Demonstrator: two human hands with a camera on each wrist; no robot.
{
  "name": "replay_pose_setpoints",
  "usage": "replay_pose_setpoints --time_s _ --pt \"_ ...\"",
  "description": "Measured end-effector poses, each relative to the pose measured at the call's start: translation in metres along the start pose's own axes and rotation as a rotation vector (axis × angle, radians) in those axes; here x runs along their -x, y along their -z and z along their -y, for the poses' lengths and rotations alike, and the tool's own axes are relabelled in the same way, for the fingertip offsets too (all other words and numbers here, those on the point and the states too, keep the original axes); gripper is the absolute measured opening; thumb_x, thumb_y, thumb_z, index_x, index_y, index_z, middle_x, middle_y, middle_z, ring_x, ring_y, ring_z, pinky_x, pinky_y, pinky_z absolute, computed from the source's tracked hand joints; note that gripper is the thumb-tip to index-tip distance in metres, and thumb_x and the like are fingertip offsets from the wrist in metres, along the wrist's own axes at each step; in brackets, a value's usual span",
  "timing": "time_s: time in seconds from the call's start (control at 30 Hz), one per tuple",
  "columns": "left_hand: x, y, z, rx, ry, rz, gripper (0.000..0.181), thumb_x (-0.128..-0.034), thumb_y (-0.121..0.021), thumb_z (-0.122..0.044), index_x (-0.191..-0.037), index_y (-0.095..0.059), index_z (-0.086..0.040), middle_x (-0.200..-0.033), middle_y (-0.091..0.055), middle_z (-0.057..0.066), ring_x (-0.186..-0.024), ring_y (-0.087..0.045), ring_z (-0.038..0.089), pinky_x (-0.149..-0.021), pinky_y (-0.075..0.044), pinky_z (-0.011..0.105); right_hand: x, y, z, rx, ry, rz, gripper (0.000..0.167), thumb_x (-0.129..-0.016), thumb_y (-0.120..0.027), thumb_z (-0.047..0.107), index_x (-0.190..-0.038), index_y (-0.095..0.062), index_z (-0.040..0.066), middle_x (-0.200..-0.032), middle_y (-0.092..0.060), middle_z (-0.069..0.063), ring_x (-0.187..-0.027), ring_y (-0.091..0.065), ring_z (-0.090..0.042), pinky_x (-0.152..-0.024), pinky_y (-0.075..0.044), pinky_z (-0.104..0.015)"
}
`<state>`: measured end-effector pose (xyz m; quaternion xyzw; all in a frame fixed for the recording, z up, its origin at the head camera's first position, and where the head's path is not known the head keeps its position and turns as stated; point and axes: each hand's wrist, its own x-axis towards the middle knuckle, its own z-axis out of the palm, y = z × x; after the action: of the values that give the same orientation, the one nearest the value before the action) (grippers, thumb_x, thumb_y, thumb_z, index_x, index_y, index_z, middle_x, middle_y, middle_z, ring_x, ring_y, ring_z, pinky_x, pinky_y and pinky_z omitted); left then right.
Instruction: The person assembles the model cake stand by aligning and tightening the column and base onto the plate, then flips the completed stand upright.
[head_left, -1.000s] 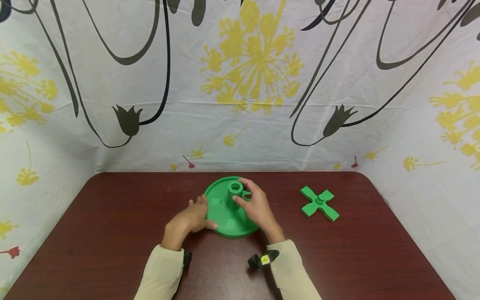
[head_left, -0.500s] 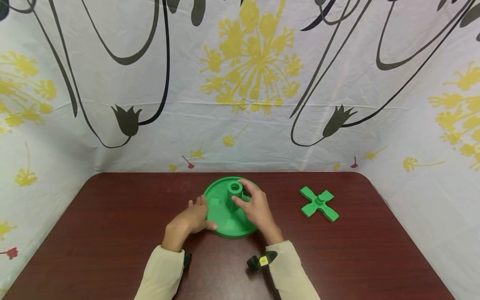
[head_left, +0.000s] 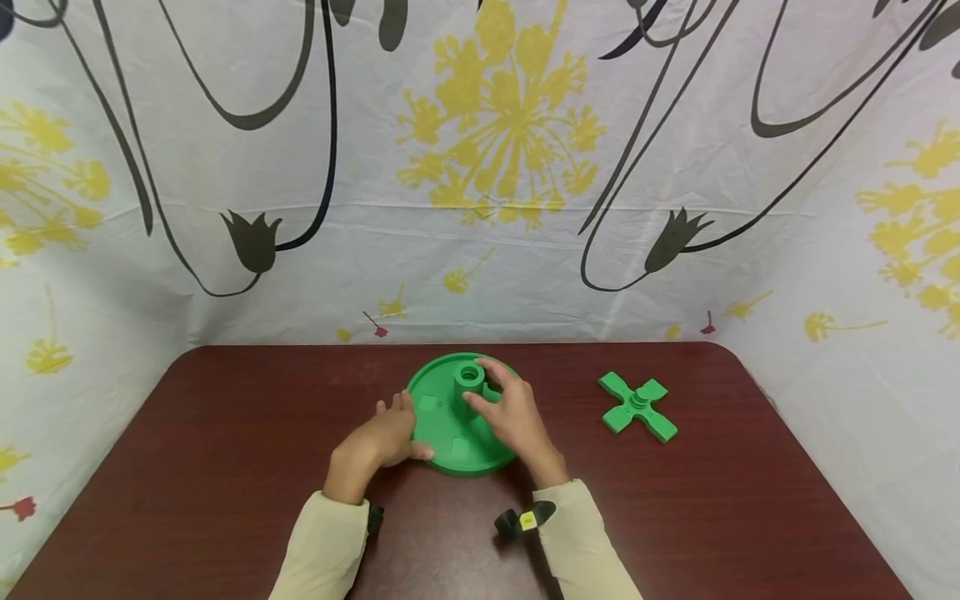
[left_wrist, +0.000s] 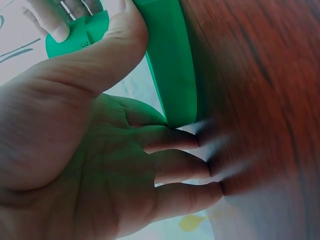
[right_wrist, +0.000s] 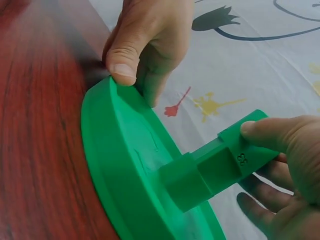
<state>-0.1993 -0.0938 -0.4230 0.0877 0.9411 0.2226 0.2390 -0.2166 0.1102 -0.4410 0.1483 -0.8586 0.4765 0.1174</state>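
Observation:
A round green plastic base (head_left: 453, 457) with a raised rim lies on the table. From its centre stands a green hollow cylinder (head_left: 470, 379), marked with digits in the right wrist view (right_wrist: 220, 165). My left hand (head_left: 382, 437) holds the base at its left edge; the thumb lies on the rim and the other fingertips reach down to the tabletop. With thumb and fingers, my right hand (head_left: 517, 412) grips the upper part of the cylinder. Part of the base's right side is hidden behind the right hand.
A green cross-shaped piece (head_left: 639, 403) with a central knob lies on the right of the dark red-brown table (head_left: 247, 433). Behind the table hangs a white patterned cloth (head_left: 360, 167). A black band (head_left: 517, 522) sits at the right wrist.

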Motion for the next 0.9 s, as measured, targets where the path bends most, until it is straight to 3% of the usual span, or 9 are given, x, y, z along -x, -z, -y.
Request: replay_pose_setpoints --time_s 0.17,0.37,0.7,0.9 --pt "0.001 -0.001 0.001 0.014 -0.009 -0.009 0.097 -0.0936 -0.069 -0.031 -0.154 -0.006 0.012 -0.161 -0.007 0.031 -0.147 -0.008 0.052 -0.115 -0.028 0.058 0.000 0.012 -0.003 -0.034 -0.021 0.052 0.052 -0.087 -0.077 0.014 -0.135 -0.058 0.005 -0.128 -0.065 -0.014 -0.119 -0.062 -0.030 -0.096 -0.052 -0.047" --pt "0.000 -0.002 -0.001 0.022 -0.028 -0.007 0.099 -0.0925 -0.071 -0.031 -0.154 -0.006 0.012 -0.161 -0.008 0.031 -0.147 -0.009 0.052 -0.115 -0.029 0.057 0.004 0.045 -0.016 -0.042 -0.067 0.040 0.048 -0.091 -0.074 0.017 -0.135 -0.058 0.009 -0.133 -0.062 -0.014 -0.125 -0.058 -0.030 -0.099 -0.049 -0.052" --pt "0.001 0.002 0.001 0.033 -0.032 -0.026 0.099 -0.0920 -0.072 -0.030 -0.154 -0.008 0.012 -0.161 -0.010 0.031 -0.147 -0.009 0.053 -0.116 -0.026 0.058 0.008 0.103 -0.040 0.137 -0.149 0.067 0.056 -0.092 -0.072 0.019 -0.142 -0.049 0.006 -0.140 -0.055 -0.022 -0.128 -0.053 -0.039 -0.101 -0.047 -0.055" --pt "0.001 -0.001 0.003 0.057 -0.032 -0.042 0.101 -0.0911 -0.073 -0.031 -0.154 -0.007 0.012 -0.161 -0.010 0.032 -0.147 -0.009 0.051 -0.115 -0.027 0.058 0.017 0.129 -0.055 0.310 -0.171 0.091 0.059 -0.094 -0.071 0.022 -0.144 -0.047 0.003 -0.143 -0.050 -0.024 -0.124 -0.054 -0.044 -0.096 -0.048 -0.057"
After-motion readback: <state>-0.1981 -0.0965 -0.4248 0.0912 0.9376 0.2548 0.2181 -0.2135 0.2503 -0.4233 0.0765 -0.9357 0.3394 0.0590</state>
